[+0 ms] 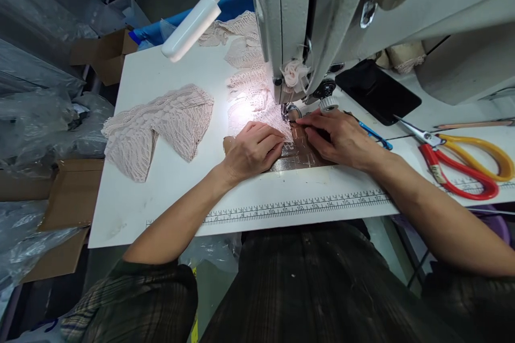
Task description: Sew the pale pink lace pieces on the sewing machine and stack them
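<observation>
A strip of pale pink lace fabric [263,112] runs beneath the presser foot [290,112] of a sewing machine [295,16]. My left hand [254,149] presses its bent, closed fingers onto the near end of this lace, left of the foot. Close to the foot on its right side is my right hand [341,138], thumb and fingers drawn together at the fabric's edge; what lies between the fingertips is hidden. Under both hands is a shiny brown taped plate [300,158]. Another folded lace piece [161,123] lies on the table to the left.
A white lamp [192,24] hangs over the white table [137,206], whose front edge carries a ruler strip [298,206]. To the right lie scissors [462,161], a blue thread snipper [372,134], a black phone [378,91] and a pencil [475,124]. Cardboard boxes [72,193] stand left.
</observation>
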The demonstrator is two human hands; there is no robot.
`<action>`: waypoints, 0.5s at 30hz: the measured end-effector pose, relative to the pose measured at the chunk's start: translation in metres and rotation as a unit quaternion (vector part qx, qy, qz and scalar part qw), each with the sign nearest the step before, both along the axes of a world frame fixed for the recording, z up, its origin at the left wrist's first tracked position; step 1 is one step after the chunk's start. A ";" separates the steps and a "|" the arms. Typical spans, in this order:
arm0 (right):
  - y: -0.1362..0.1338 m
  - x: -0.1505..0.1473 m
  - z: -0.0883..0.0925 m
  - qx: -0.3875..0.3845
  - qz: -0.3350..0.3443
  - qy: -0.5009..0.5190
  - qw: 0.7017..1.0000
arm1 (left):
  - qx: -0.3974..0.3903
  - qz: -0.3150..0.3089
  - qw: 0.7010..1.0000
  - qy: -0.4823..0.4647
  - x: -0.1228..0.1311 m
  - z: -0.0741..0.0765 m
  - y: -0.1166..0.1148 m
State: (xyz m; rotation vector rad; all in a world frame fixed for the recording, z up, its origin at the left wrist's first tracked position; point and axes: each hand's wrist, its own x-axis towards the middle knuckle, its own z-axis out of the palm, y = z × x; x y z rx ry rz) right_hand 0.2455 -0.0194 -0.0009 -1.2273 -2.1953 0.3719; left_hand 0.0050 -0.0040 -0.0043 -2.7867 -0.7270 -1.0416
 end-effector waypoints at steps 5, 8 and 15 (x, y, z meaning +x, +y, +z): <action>0.003 0.001 -0.009 0.036 0.057 -0.039 0.997 | -0.003 -0.019 1.000 0.014 -0.002 0.000 0.001; 0.004 0.001 -0.013 0.054 0.065 -0.051 0.995 | -0.002 -0.022 0.999 0.027 -0.003 0.000 0.001; 0.003 0.000 -0.011 0.025 0.056 -0.071 0.996 | -0.010 -0.007 0.996 0.084 -0.004 0.002 0.001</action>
